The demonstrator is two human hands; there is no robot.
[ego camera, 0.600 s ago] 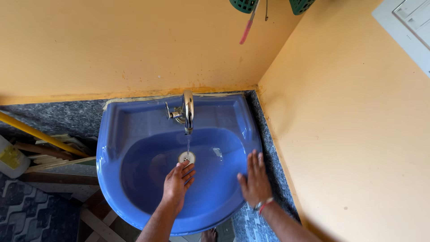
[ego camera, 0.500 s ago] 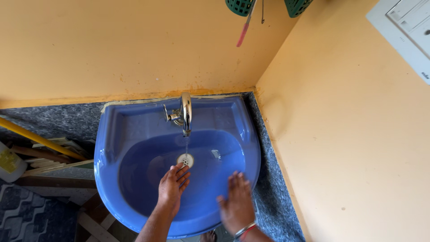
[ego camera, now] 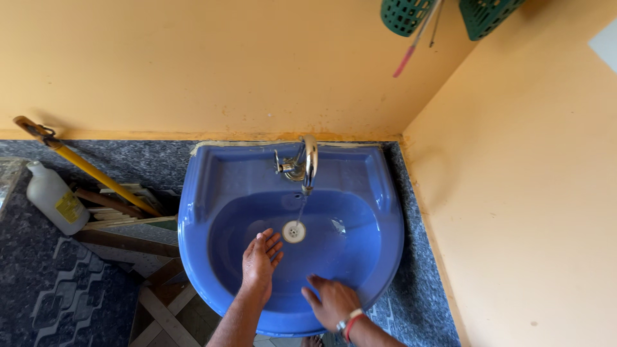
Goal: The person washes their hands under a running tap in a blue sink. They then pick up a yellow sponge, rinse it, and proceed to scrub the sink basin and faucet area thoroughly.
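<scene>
A blue wash basin [ego camera: 199, 212] sits in a corner against orange walls. A chrome tap [ego camera: 309, 160] runs a thin stream of water down to the round drain [ego camera: 294, 231]. My left hand [ego camera: 260, 260] lies flat inside the bowl, fingers together, just left of the drain. My right hand [ego camera: 331, 299] rests palm down on the bowl's near inner wall, fingers spread; a red band and a metal bangle [ego camera: 350, 323] circle the wrist. Neither hand holds anything.
A white plastic bottle [ego camera: 53, 199] with a yellow label stands at the left beside a yellow-handled tool [ego camera: 90, 170] and wooden sticks. Green baskets [ego camera: 405, 14] with a pink-handled brush hang on the wall above. Grey speckled stone [ego camera: 418, 283] borders the basin.
My right hand slid from the basin's right rim down and left to the near inner wall. My left hand stayed beside the drain. The view shifted, showing more of the left side.
</scene>
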